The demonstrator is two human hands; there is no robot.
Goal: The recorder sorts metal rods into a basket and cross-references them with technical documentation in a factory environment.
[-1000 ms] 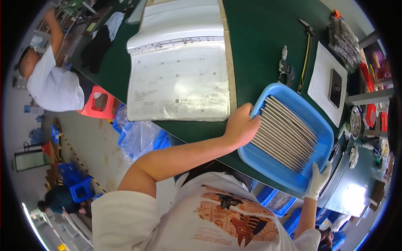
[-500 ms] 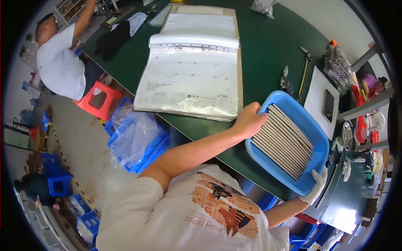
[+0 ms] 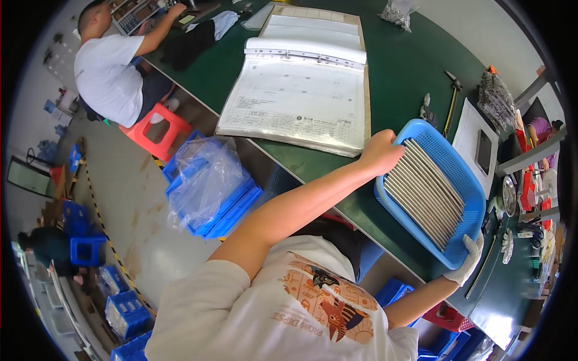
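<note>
A blue plastic basket with perforated walls is at the green table's front edge, tilted in my grip. Inside lie many slim metal rods, side by side in one layer. My bare left hand is closed around the rim at the basket's near-left end. Around the opposite, right end, my right hand in a white glove grips the rim, its fingers over the edge. Left of the basket, an open binder of drawings in plastic sleeves rests on the table.
A caliper, a white sheet with a phone and bagged metal parts lie beyond the basket. A white glove is at the right. Blue crates with plastic film and a red stool stand left, near a seated co-worker.
The view has shifted, so most things sit further right in it. Both hands keep hold of the basket. The co-worker's raised arm has come down toward the table.
</note>
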